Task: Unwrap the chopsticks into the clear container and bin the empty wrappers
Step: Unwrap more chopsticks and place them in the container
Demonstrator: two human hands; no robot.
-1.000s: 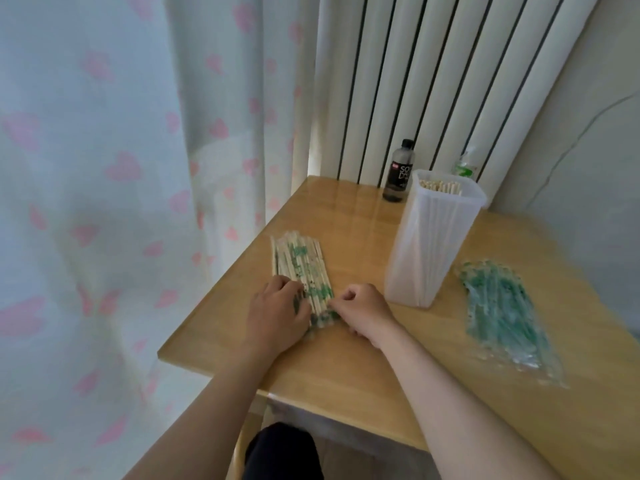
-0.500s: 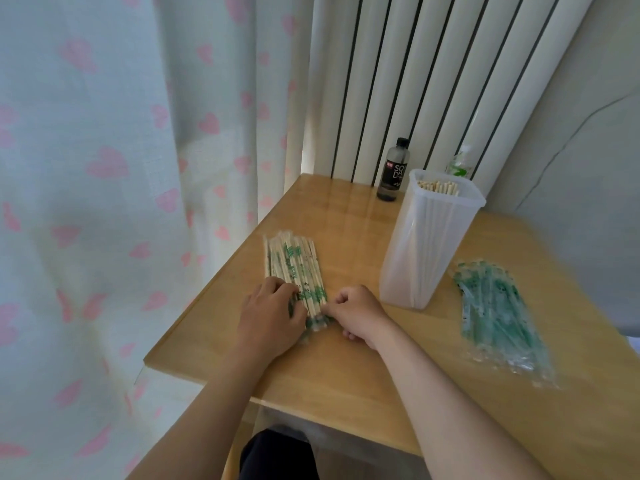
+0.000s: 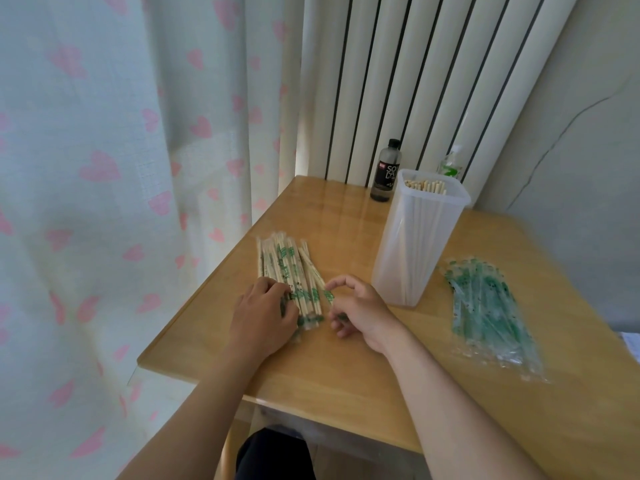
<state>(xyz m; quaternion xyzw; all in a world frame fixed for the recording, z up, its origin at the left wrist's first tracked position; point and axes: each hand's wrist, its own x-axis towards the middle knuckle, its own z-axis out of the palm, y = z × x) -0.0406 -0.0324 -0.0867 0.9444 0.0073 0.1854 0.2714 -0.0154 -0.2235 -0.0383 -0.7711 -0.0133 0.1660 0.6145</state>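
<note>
1. The wrapped chopsticks [image 3: 285, 268] lie in a pile on the left of the tabletop [image 3: 346, 368].
2. The left hand [image 3: 265, 315] rests on the pile's near end, its fingers bent down and holding it.
3. The right hand [image 3: 362, 311] sits just right of the pile, fingers curled; I cannot tell if they pinch a wrapper.
4. The clear container [image 3: 415, 251] stands upright to the right, with bare chopsticks [image 3: 425, 186] inside.
5. The empty wrappers [image 3: 488, 313] lie further right.
6. A dark bottle [image 3: 386, 174] stands at the far edge.

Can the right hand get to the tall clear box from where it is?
Probably yes. The right hand lies close beside the clear container, with only bare table between them.
</note>
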